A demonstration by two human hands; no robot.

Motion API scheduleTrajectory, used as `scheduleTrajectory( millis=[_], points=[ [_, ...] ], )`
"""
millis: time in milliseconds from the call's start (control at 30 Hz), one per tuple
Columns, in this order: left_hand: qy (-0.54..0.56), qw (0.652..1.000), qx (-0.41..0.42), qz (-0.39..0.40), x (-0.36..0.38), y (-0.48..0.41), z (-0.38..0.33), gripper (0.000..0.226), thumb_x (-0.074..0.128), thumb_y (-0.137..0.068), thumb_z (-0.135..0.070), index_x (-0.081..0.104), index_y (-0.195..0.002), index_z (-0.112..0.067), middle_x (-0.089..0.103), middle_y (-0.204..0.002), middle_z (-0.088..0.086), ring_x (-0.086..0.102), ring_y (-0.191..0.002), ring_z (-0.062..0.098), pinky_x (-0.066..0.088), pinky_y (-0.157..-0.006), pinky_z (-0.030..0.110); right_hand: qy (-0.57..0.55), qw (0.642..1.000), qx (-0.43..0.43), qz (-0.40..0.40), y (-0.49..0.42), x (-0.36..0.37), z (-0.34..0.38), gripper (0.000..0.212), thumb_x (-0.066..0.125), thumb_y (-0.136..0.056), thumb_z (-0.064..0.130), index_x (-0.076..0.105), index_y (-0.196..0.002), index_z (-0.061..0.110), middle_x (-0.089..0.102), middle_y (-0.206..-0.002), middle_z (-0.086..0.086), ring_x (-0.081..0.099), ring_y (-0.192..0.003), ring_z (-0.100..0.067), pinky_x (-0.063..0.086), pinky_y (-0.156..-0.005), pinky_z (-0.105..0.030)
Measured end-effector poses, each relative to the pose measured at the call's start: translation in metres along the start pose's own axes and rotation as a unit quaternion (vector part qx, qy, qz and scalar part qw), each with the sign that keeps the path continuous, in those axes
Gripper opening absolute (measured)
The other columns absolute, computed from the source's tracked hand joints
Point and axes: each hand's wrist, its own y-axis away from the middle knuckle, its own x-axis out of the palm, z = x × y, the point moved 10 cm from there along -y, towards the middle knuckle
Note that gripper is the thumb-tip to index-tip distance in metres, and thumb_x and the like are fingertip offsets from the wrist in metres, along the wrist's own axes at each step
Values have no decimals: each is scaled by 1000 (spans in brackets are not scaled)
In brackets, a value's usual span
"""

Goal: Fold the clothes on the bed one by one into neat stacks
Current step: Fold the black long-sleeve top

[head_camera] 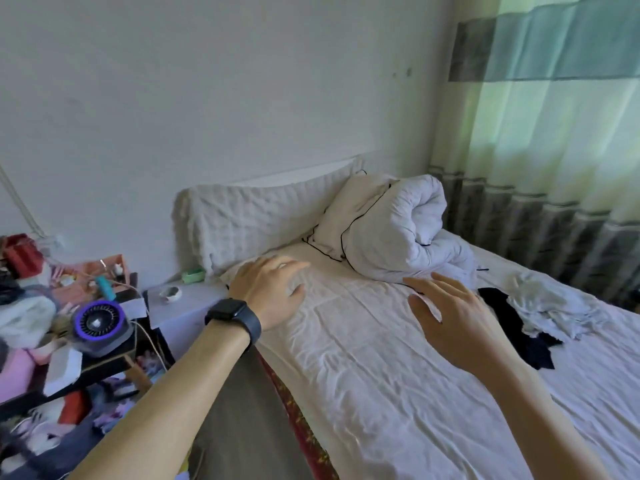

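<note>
Left hand (pixel 270 289), pillow (pixel 242 220), duvet (pixel 398 233), perhaps clothes (pixel 547 303).

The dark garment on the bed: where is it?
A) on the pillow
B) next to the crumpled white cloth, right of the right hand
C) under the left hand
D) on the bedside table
B: the dark garment lies against the crumpled white cloth, to the right of the right hand.

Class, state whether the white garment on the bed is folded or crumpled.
Crumpled: the white garment lies in a rumpled heap with uneven edges, partly overlapping the dark garment.
</note>
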Motion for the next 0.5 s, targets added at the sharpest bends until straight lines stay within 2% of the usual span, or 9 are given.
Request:
scheduleTrajectory(
  millis=[67, 167, 333, 433, 500],
  points=[
    [13, 999, 33, 1, 5, -41, 6, 46, 55, -98, -41, 51, -143, -38, 50, -146, -12, 46, -134, 15, 33, -108, 31, 16, 1000, 14, -7, -25, 5, -3, 31, 58, -100, 33, 68, -129, 28, 71, -126, 4, 56, -132, -23, 51, -100, -47],
    [34, 996, 82, 10, 23, -96, 6, 45, 53, -98, -41, 51, -143, -38, 50, -147, -12, 46, -133, 16, 34, -107, 32, 54, 997, 58, -6, -56, 10, -17, 36, 52, -101, 37, 65, -134, 29, 69, -131, 3, 52, -136, -22, 46, -107, -45],
    [82, 985, 142, 50, 82, -181, -8, 44, 53, -97, -44, 53, -141, -40, 50, -146, -12, 44, -134, 15, 36, -108, 33, 90, 988, 119, -32, -91, 20, -52, 37, 51, -102, 36, 64, -136, 29, 68, -132, 3, 50, -138, -23, 43, -110, -46],
    [93, 976, 187, 64, 118, -224, -27, 49, 46, -92, -49, 55, -139, -38, 53, -144, -10, 47, -131, 17, 37, -108, 33, 98, 983, 147, -47, -107, 35, -85, 40, 42, -104, 41, 64, -135, 27, 68, -132, 5, 51, -137, -22, 45, -109, -48],
    [106, 971, 200, 79, 139, -249, -39, 55, 41, -87, -51, 57, -137, -38, 55, -141, -10, 50, -129, 17, 38, -106, 33, 102, 977, 178, -56, -114, 44, -107, 40, 43, -104, 43, 64, -134, 27, 68, -131, 5, 52, -136, -22, 46, -109, -49]
  ],
)
